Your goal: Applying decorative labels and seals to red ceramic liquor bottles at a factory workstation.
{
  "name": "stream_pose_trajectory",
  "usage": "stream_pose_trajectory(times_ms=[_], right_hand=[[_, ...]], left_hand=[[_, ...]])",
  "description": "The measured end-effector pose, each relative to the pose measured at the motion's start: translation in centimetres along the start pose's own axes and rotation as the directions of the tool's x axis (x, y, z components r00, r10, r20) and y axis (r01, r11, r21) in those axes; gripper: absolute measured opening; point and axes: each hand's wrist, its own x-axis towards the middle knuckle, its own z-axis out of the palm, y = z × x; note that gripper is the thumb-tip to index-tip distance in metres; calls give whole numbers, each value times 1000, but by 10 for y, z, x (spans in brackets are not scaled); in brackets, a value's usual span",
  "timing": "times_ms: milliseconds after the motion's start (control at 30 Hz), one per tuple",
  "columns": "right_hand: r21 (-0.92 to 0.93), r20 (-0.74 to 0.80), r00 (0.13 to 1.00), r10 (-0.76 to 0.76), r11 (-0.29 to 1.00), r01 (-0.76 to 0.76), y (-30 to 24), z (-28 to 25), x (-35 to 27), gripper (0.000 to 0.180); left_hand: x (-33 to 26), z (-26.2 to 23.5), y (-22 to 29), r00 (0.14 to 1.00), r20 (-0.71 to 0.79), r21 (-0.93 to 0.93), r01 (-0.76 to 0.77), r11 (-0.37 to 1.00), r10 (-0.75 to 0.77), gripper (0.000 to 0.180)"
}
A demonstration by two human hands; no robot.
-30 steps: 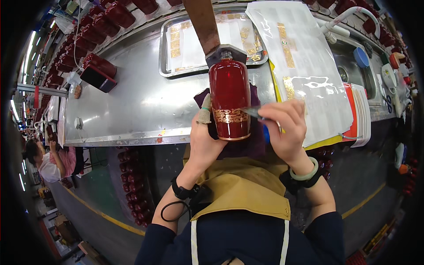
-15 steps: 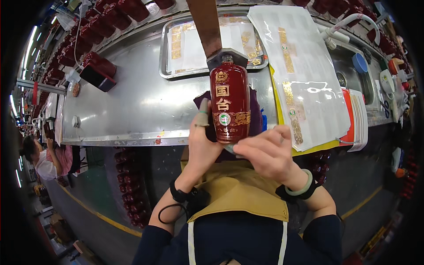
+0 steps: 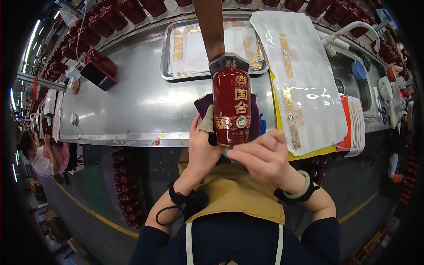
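Observation:
A glossy dark red bottle (image 3: 226,95) with gold characters and a gold patterned band lies tilted toward me, its neck against a dark metal holder on an upright brown bar (image 3: 210,28). Along the bottle's lower left side rests my left hand (image 3: 203,143), fingers against the glass, with a pale finger cot (image 3: 206,122) on one digit. My right hand (image 3: 265,157) is at the bottle's base, thumb and fingers pinched together. Something pale shows at its fingertips; I cannot tell what. Behind the bottle a dark purple cloth (image 3: 203,104) shows on both sides.
A metal tray (image 3: 165,66) with gold decal sheets stands behind. To the right, decal sheets (image 3: 309,88) lie over a yellow folder, near a sink holding a blue bowl (image 3: 359,69). A dark box-shaped device (image 3: 97,76) stands left. Red bottles line the back; another person (image 3: 48,154) sits far left.
The bottle has turned about its length, so its gold characters and round emblem have shifted right. My right fingertips have moved slightly left along its base.

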Motion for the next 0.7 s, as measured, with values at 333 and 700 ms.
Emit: stream_pose_trajectory(times_ms=[333, 700], right_hand=[[21, -11, 1000, 14, 1000, -13, -2, -1, 1, 28], [-88, -215, 957, 197, 972, -219, 14, -4, 10, 29]], left_hand=[[-1, 0, 9, 990, -15, -174, 137, 975, -141, 87], [0, -12, 27, 982, -120, 10, -146, 989, 146, 93]])
